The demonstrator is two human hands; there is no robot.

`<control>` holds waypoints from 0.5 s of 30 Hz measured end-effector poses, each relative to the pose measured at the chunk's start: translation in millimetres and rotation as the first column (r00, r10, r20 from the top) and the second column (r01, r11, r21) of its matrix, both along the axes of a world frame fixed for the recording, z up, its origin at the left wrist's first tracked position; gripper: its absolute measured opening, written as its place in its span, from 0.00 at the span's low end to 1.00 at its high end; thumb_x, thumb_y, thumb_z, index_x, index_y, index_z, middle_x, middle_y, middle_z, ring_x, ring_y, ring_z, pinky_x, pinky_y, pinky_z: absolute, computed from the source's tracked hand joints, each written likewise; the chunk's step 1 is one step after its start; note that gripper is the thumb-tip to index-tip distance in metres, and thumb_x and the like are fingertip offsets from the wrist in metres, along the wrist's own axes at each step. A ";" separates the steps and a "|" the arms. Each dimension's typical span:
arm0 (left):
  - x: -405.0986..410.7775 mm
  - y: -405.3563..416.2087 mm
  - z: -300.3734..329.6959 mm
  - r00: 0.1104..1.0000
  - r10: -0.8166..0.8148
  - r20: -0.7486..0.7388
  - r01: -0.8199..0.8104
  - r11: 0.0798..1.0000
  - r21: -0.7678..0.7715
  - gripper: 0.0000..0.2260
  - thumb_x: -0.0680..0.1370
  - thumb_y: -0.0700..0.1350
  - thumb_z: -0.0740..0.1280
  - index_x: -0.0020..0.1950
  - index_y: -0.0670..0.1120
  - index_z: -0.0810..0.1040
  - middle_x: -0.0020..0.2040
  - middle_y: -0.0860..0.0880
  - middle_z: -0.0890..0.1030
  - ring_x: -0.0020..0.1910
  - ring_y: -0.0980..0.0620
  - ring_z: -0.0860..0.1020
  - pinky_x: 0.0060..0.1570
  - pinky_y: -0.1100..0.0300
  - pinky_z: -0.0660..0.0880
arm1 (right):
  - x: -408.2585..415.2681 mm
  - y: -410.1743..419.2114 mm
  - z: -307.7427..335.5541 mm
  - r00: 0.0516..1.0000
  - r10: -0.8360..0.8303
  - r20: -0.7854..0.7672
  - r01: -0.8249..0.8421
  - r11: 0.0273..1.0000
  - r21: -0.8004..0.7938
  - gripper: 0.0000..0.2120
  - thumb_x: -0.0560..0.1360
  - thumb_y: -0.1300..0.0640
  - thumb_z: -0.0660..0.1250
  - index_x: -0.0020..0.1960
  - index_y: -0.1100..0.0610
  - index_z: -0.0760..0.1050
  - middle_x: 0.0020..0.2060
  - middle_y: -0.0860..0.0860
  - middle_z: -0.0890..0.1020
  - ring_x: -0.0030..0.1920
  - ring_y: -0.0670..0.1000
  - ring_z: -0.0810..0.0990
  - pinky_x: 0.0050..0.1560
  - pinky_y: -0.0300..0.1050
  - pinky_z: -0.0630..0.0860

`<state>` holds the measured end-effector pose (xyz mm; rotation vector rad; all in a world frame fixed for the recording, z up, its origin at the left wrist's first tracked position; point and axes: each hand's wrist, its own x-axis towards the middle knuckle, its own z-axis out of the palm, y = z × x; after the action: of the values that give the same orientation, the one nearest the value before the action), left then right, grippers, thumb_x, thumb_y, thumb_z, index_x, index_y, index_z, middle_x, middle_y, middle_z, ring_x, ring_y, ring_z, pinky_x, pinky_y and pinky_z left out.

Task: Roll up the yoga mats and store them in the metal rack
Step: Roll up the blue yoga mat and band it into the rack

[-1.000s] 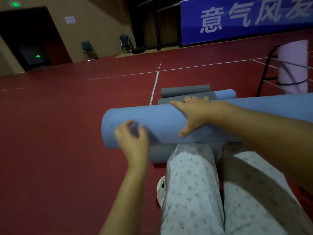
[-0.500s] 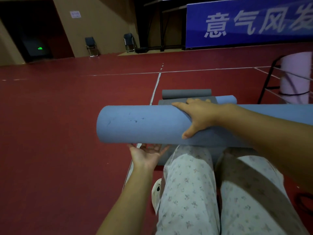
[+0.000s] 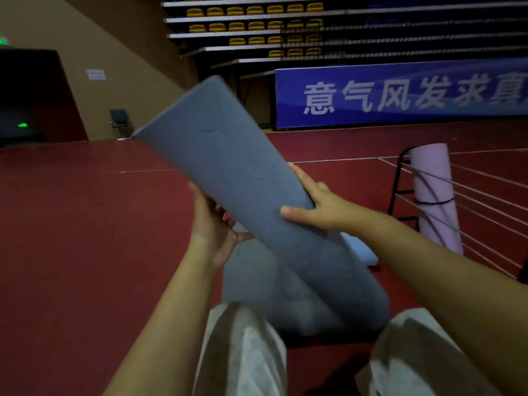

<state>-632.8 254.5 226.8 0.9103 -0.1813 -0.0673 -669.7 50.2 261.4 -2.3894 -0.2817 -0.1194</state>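
Between the person's two hands, in the middle of the view, a rolled blue yoga mat (image 3: 243, 190) is held off the floor at a steep tilt, its upper end pointing up and to the left toward the tan wall and its lower end down near the knees. The right hand (image 3: 317, 207) grasps the roll from the right side, thumb laid across the front and fingers wrapped over the upper edge. The left hand (image 3: 211, 224) cups the roll from below and to the left, palm against it and fingers curled up round its underside. The mat's upper end is blurred. Below the roll, a grey mat (image 3: 257, 281) lies on the red floor (image 3: 85, 238), and a pale blue mat (image 3: 360, 250) shows just behind it on the right; how these two are folded or rolled is hard to tell. Light patterned trousers (image 3: 243, 352) cover both knees at the bottom edge. Off to the right stands a black metal rack (image 3: 400, 181) with thin horizontal rods, and a pink rolled mat (image 3: 434, 195) stands upright in it, bound by a dark strap. Farther back, a blue banner (image 3: 400, 95) with white characters runs along the foot of tiered seating, and a dark chair (image 3: 120, 121) stands by the wall.
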 end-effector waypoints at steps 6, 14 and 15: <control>-3.9 -50.2 -22.0 0.983 -0.183 -0.021 0.174 0.878 0.445 0.22 0.75 0.69 0.50 0.49 0.63 0.80 0.54 0.56 0.79 0.56 0.52 0.75 0.54 0.41 0.73 | -22.7 -25.1 -42.7 0.966 -0.009 -0.257 0.213 0.592 0.777 0.34 0.61 0.23 0.47 0.56 0.40 0.73 0.54 0.41 0.79 0.57 0.48 0.75 0.47 0.55 0.76; 0.2 -68.2 -56.9 0.953 -0.302 -0.039 0.252 0.711 0.656 0.17 0.77 0.67 0.55 0.58 0.65 0.76 0.60 0.56 0.79 0.62 0.53 0.75 0.63 0.40 0.71 | -18.1 -66.4 -57.3 0.925 -0.014 -0.381 0.336 0.500 0.798 0.47 0.56 0.18 0.47 0.65 0.41 0.73 0.60 0.50 0.80 0.60 0.59 0.76 0.47 0.62 0.76; 2.7 -68.5 -52.8 0.958 -0.285 0.032 0.190 0.713 0.675 0.15 0.78 0.63 0.57 0.62 0.64 0.74 0.61 0.57 0.78 0.61 0.54 0.75 0.62 0.41 0.71 | -17.2 -68.9 -54.6 0.931 -0.016 -0.364 0.327 0.481 0.814 0.41 0.63 0.21 0.47 0.64 0.42 0.74 0.58 0.51 0.81 0.60 0.58 0.76 0.50 0.60 0.75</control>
<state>-630.1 185.9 174.0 1.6175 -0.4193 -0.3319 -686.9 -18.7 206.9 -1.3478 0.1733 0.0303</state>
